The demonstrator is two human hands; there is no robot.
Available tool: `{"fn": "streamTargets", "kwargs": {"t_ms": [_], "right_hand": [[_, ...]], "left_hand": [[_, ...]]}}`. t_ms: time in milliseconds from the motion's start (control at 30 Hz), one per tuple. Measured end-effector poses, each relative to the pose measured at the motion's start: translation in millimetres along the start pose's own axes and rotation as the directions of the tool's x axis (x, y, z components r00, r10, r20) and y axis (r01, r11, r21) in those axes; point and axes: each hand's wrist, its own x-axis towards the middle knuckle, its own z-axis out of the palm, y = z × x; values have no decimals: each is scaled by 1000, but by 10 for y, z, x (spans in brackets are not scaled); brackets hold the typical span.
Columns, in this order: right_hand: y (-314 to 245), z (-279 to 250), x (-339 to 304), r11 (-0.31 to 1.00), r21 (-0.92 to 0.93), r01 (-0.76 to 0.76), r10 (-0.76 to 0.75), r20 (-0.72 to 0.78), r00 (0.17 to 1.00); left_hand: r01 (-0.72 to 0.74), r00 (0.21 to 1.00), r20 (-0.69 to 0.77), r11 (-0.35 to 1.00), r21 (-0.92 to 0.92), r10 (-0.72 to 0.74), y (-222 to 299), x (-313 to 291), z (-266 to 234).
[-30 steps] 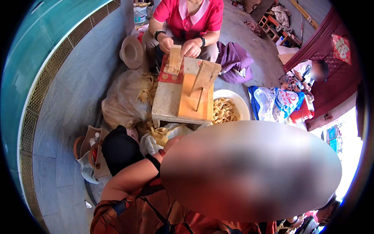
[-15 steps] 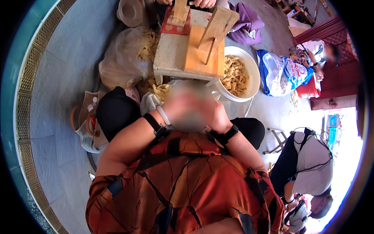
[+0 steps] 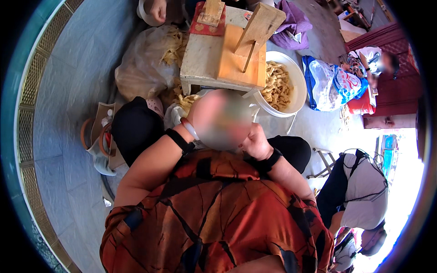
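Note:
My left hand is raised in front of my chest, with a pale bangle and a black band at the wrist; a blurred patch covers most of it. My right hand, also wearing a black wristband, has its fingers curled against that same patch. What the hands hold is hidden. Just beyond them stands a low wooden cutting bench with an upright wooden blade arm. A white bowl of pale yellow strips sits at its right.
A clear plastic bag of strips lies left of the bench. Another person's hand shows at the top edge. A blue-and-white bag, a small folding stool and a bent-over person are on the right. A shoe and cloth lie left.
The view has tipped further down and nearer to my lap. The person opposite has slid out of view except for a hand. My hands stay together in front of my chest.

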Motion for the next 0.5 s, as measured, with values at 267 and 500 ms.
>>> {"fn": "streamTargets", "kwargs": {"t_ms": [267, 500], "right_hand": [[-166, -102, 76, 912, -329, 246, -240, 61, 969], [-102, -291, 44, 940, -328, 96, -150, -146, 978]], "left_hand": [[83, 995, 59, 996, -25, -82, 52, -103, 142], [368, 871, 438, 886, -281, -222, 64, 51, -237]]}}
